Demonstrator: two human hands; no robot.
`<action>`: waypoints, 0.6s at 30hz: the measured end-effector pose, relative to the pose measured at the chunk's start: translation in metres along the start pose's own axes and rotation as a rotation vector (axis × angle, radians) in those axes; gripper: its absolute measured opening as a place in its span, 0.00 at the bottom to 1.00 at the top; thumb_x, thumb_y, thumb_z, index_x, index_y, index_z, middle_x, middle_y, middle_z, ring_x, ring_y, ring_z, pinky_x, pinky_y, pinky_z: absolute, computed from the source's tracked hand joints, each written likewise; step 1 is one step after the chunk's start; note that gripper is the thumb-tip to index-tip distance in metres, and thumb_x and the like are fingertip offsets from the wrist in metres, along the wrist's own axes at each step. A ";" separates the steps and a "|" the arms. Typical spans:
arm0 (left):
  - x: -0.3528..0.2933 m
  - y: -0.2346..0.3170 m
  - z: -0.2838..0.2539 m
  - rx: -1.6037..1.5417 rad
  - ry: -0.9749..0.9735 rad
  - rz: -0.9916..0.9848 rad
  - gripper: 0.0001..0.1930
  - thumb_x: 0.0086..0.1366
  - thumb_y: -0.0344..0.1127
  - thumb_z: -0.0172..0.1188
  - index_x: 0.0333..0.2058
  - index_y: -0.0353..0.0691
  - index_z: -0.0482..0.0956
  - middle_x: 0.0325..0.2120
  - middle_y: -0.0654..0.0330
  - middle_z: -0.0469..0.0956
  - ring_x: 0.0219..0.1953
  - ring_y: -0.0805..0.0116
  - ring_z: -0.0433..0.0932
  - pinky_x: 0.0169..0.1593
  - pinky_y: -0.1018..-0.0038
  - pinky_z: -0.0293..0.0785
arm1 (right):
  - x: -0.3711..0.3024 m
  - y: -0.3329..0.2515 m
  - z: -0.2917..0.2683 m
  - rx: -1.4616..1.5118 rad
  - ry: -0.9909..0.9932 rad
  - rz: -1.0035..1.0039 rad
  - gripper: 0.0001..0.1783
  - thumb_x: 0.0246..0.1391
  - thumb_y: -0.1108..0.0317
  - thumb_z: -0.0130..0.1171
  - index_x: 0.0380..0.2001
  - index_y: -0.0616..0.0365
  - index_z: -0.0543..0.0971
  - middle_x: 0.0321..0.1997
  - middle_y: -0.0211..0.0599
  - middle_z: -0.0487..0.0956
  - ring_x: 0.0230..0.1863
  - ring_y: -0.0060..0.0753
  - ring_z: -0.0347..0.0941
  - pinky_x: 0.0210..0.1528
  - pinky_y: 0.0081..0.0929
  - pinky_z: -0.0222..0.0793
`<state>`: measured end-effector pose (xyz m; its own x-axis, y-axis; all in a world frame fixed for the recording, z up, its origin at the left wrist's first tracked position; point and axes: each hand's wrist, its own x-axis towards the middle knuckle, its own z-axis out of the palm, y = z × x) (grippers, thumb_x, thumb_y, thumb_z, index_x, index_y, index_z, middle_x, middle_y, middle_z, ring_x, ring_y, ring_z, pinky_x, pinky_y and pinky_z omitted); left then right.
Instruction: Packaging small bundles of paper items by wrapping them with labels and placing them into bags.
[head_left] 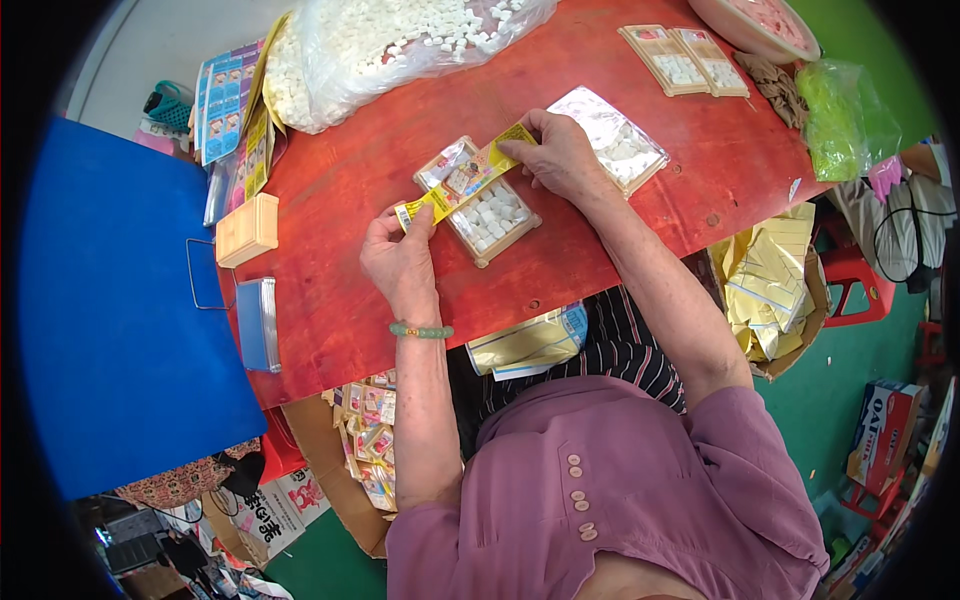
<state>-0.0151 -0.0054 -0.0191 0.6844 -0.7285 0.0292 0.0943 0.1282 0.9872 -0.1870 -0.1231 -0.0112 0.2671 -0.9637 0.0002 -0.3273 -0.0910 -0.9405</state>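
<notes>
A yellow printed label strip (482, 172) is stretched at a slant between my two hands. My left hand (402, 258) pinches its lower left end between thumb and fingers. At its upper right end, my right hand (560, 155) grips it the same way. Directly beneath the strip lies a tan box (508, 243) with small white pieces in its near part; the strip hides its middle. Beyond my right wrist, a clear-covered box (655, 160) of similar white pieces rests on the red table (330, 290).
A clear bag of white pieces (350, 65) covers the far left. Two filled boxes (665, 62) and a bowl (760, 25) stand far right. Tan boxes (247, 230) and clear lids (258, 325) sit at the left edge. Cartons (325, 440) flank my lap.
</notes>
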 end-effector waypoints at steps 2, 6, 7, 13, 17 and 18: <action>0.000 0.000 0.000 0.027 0.004 0.005 0.07 0.53 0.22 0.67 0.30 0.30 0.77 0.32 0.57 0.78 0.29 0.76 0.76 0.33 0.81 0.77 | 0.000 0.000 0.001 -0.026 0.010 -0.014 0.13 0.53 0.64 0.64 0.33 0.63 0.78 0.23 0.33 0.78 0.19 0.19 0.71 0.17 0.19 0.67; 0.000 0.000 0.002 0.056 0.016 0.032 0.07 0.53 0.22 0.67 0.30 0.30 0.78 0.30 0.59 0.78 0.27 0.77 0.76 0.33 0.82 0.76 | -0.002 -0.001 0.001 -0.046 0.023 -0.028 0.13 0.53 0.63 0.64 0.33 0.63 0.78 0.23 0.34 0.78 0.19 0.19 0.71 0.18 0.19 0.67; -0.001 0.001 0.003 0.074 0.019 0.027 0.07 0.53 0.23 0.67 0.30 0.30 0.78 0.29 0.60 0.78 0.27 0.78 0.76 0.32 0.83 0.75 | -0.003 -0.003 0.001 -0.052 0.023 -0.018 0.13 0.53 0.64 0.64 0.33 0.63 0.78 0.23 0.34 0.78 0.18 0.19 0.71 0.17 0.19 0.67; 0.003 -0.006 -0.001 0.202 0.008 0.074 0.07 0.51 0.23 0.68 0.29 0.30 0.78 0.28 0.62 0.79 0.24 0.81 0.73 0.29 0.83 0.70 | -0.007 -0.006 0.000 -0.142 0.053 -0.067 0.13 0.51 0.64 0.64 0.35 0.63 0.78 0.24 0.37 0.78 0.22 0.24 0.73 0.24 0.23 0.69; 0.003 -0.005 0.001 0.310 0.009 0.134 0.08 0.50 0.24 0.69 0.29 0.30 0.78 0.29 0.62 0.79 0.24 0.81 0.73 0.29 0.81 0.70 | -0.008 -0.007 -0.001 -0.201 0.069 -0.080 0.14 0.50 0.64 0.65 0.36 0.64 0.79 0.27 0.41 0.80 0.29 0.30 0.76 0.33 0.28 0.71; 0.003 -0.005 0.002 0.309 0.008 0.133 0.08 0.50 0.24 0.69 0.29 0.30 0.78 0.29 0.62 0.79 0.24 0.81 0.73 0.29 0.81 0.70 | -0.009 -0.007 -0.001 -0.202 0.070 -0.079 0.14 0.50 0.64 0.65 0.36 0.64 0.79 0.27 0.41 0.80 0.29 0.30 0.76 0.33 0.28 0.71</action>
<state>-0.0148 -0.0094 -0.0236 0.6821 -0.7133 0.1610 -0.2191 0.0107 0.9756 -0.1878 -0.1144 -0.0047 0.2381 -0.9659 0.1018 -0.4844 -0.2090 -0.8495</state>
